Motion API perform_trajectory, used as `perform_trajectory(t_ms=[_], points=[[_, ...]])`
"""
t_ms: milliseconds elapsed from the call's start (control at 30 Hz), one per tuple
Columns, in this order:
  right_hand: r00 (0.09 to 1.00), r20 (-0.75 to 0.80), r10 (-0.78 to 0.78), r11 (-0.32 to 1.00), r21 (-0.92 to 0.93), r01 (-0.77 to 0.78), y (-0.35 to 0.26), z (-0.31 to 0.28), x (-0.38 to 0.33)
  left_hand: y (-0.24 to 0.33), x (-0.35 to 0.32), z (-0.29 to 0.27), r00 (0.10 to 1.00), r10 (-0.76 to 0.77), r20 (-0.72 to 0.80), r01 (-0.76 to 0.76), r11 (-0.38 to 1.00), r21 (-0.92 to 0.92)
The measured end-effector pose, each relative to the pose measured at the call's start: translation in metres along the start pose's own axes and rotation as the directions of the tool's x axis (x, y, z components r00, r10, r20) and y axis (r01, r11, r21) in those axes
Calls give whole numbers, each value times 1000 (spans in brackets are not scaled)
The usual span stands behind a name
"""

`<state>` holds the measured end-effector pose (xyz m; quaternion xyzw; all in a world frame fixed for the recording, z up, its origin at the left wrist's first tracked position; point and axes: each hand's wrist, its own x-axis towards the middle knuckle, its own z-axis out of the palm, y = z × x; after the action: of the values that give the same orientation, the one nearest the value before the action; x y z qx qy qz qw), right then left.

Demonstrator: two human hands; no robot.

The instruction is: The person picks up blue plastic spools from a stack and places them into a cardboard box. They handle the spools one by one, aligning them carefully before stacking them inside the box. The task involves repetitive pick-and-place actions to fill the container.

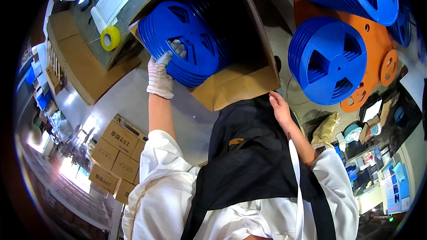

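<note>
Gripping the stack of blue plastic reels (182, 42) with my gloved left hand (162, 73), bare right hand (280, 108) lying loose against the brown cardboard box (235, 86), I risk reels sliding out.

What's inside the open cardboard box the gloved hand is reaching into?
A stack of blue reels stands inside the cardboard box; the gloved left hand grips the front one. The box's dark depths stay hidden.

Factory packing area: stacked blue reels (328, 60) right of the hands, cardboard cartons (116, 157) lower left, tape roll (110, 38) on bench.
</note>
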<state>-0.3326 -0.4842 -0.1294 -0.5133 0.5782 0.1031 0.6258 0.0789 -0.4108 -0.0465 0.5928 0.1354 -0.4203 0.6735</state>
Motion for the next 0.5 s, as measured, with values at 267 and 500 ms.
perform_trajectory(t_ms=[267, 500], points=[[1000, 17, 4, 999, 38, -5, -4, -5, -8, -29, 27, -3, 1000, 24, -2, -24, 999, 27], [1000, 23, -2, 1000, 19, 1, 4, -10, -11, -58, 58, -33, 997, 24, -70, -17, 994, 111]])
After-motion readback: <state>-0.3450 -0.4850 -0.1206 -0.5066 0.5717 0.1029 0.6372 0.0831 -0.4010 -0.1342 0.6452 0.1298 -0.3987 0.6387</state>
